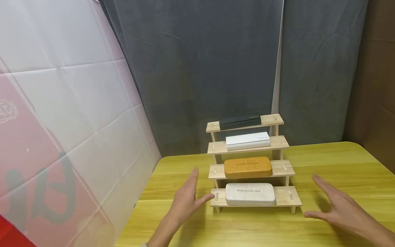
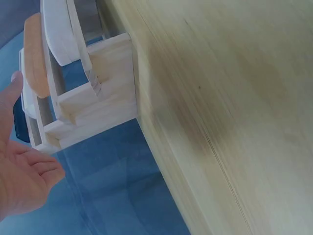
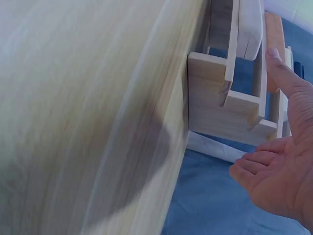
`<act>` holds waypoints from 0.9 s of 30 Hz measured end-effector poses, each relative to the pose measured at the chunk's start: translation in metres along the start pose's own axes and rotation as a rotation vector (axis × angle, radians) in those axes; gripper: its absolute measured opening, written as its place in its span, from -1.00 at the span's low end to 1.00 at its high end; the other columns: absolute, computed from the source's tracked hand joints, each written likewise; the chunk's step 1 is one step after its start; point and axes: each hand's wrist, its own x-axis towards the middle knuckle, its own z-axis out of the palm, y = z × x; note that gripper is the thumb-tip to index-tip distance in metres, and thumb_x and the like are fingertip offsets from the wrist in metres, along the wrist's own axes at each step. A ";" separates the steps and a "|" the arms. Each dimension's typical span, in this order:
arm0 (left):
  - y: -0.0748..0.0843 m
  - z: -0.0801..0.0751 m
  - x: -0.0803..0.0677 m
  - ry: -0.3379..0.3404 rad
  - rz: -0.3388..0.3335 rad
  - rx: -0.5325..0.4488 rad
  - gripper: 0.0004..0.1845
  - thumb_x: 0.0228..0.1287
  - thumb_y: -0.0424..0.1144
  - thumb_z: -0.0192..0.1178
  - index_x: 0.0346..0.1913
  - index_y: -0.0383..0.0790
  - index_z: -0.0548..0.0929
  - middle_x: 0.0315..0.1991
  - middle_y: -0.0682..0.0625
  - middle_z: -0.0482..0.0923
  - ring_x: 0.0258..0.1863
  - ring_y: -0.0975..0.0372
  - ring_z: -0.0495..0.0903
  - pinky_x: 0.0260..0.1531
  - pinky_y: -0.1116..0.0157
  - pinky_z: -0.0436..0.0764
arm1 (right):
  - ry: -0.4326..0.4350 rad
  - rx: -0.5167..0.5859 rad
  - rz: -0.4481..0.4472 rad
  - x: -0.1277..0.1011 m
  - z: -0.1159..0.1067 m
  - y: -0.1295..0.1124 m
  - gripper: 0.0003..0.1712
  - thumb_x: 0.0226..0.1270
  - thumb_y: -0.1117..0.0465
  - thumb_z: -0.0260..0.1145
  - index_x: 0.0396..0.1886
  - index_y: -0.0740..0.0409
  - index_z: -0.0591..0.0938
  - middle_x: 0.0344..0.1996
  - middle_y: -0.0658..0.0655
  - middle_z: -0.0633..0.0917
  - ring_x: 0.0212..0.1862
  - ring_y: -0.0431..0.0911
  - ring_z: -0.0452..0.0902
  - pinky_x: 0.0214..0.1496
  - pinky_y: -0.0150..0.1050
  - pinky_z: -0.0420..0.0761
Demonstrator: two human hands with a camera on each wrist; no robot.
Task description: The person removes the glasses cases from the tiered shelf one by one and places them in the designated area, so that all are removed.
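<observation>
While both hands hover above the yellow wooden table [image 1: 324,164] with fingers straight and spread, holding nothing, the left hand [image 1: 186,199] sits just left of the four-step wooden rack [image 1: 285,197] and the right hand [image 1: 339,206] a little to its right. Four cases lie on the rack, one per step — a white case [image 1: 250,194] nearest, an orange one [image 1: 248,167] above it, then a slimmer white box [image 1: 248,140] and, farthest, what looks like a black box [image 1: 240,120].
</observation>
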 end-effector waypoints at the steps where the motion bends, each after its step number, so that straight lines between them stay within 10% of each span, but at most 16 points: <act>1: 0.001 0.001 0.000 0.003 0.006 -0.005 0.17 0.31 0.25 0.42 0.66 -0.44 0.10 0.63 -0.32 0.11 0.55 -0.17 0.29 0.45 -0.15 0.41 | -0.004 0.006 -0.002 0.000 0.001 -0.001 0.55 -0.01 -0.23 0.73 0.71 0.34 0.01 0.48 0.65 0.29 0.29 0.66 0.37 0.08 0.62 0.47; 27: 0.018 0.024 0.006 0.009 0.088 -0.145 0.07 0.19 0.00 0.58 0.61 -0.43 0.26 0.40 -0.32 0.51 0.22 -0.16 0.66 0.21 -0.04 0.67 | -0.140 0.335 0.002 0.008 0.025 -0.009 0.16 0.22 0.08 0.66 0.58 0.55 0.22 0.46 0.65 0.32 0.26 0.64 0.45 0.17 0.39 0.58</act>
